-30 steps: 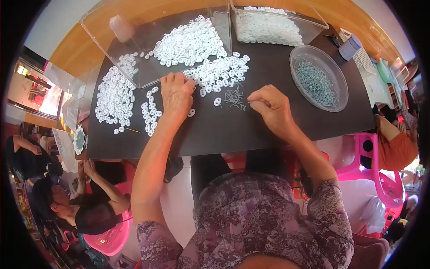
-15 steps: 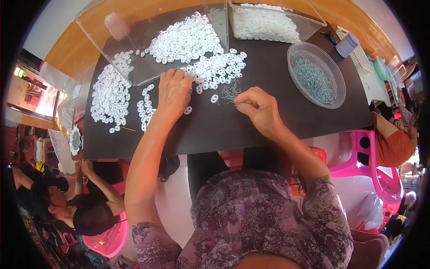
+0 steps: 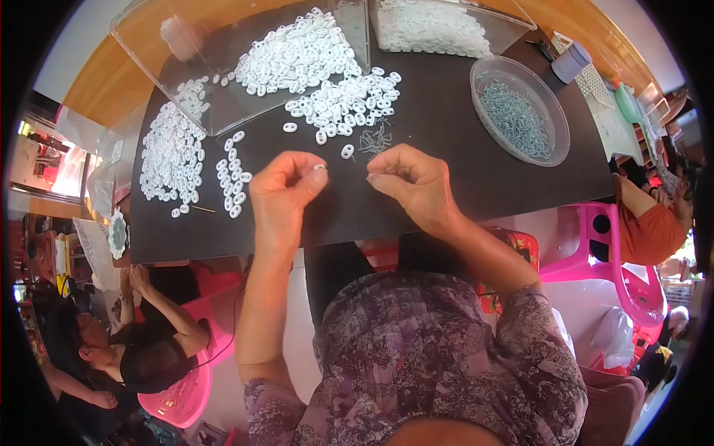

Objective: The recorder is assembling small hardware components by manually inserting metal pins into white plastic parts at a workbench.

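- My left hand [image 3: 288, 187] is narrowed to a pinch, thumb and index finger closed on 1 small white oval piece [image 3: 320, 168], held above the dark tabletop [image 3: 346, 215].
- My right hand [image 3: 409, 184] faces it across a short gap, thumb and index tips drawn near each other; I cannot tell whether anything sits between them.
- Just beyond my right fingertips lies a small heap of loose grey screws [image 3: 375, 136], with 1 white 2-holed oval piece [image 3: 347, 152] alone beside it.
- Farther from me, a loose pile of white ovals [image 3: 346, 102] spreads near the edge of a clear plastic bin [image 3: 253, 119], and a larger mound [image 3: 297, 52] shows through its wall.
- To my left are a narrow cluster of ovals [image 3: 233, 178] and, past it, a broad heap [image 3: 171, 156].
- To my right stands a round clear tray [image 3: 494, 70] holding many blue-grey screws [image 3: 517, 119].
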The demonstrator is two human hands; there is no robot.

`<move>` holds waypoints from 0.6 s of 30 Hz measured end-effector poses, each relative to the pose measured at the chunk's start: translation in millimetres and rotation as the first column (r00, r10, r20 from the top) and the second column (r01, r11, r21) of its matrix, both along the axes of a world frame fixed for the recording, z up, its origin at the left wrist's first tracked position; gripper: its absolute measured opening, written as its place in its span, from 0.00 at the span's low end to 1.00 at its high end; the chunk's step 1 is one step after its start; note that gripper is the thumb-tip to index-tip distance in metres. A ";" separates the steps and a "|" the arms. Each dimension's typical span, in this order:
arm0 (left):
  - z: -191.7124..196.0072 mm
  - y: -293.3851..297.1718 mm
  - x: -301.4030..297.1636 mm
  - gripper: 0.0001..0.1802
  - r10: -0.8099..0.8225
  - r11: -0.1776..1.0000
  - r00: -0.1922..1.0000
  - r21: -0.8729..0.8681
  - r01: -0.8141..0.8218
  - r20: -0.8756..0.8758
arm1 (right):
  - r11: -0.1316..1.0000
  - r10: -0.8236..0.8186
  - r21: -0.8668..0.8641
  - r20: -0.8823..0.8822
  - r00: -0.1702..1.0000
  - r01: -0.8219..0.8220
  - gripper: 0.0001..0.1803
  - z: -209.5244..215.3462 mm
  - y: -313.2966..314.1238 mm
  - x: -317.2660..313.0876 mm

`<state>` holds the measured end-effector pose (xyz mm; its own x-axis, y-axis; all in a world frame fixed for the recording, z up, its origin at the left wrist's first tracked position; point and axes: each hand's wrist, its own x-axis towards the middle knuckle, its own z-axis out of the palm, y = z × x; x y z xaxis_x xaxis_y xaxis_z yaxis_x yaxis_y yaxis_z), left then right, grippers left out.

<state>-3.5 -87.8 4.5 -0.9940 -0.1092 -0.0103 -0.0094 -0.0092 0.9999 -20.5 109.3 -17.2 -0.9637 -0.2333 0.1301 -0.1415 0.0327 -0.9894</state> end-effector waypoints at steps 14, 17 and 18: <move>-4.7 29.6 44.2 0.06 0.011 0.932 1.000 0.362 -0.018 0.020 | 0.983 0.081 0.183 -0.296 0.952 -0.026 0.08 13.8 -11.9 19.3; -7.0 30.1 47.3 0.07 0.020 0.941 1.000 0.337 -0.018 -0.004 | 0.978 0.098 0.204 -0.285 0.954 -0.040 0.07 15.3 -15.2 21.1; -7.5 30.1 48.1 0.07 0.022 0.945 1.000 0.328 -0.018 -0.010 | 0.978 0.100 0.206 -0.283 0.954 -0.042 0.07 15.4 -15.5 21.3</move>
<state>44.7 -57.7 -3.0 -0.9919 -0.1219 -0.0354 0.0077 -0.3362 0.9418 0.8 93.8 -1.8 -0.8707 -0.3487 0.3469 -0.4307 0.2002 -0.8800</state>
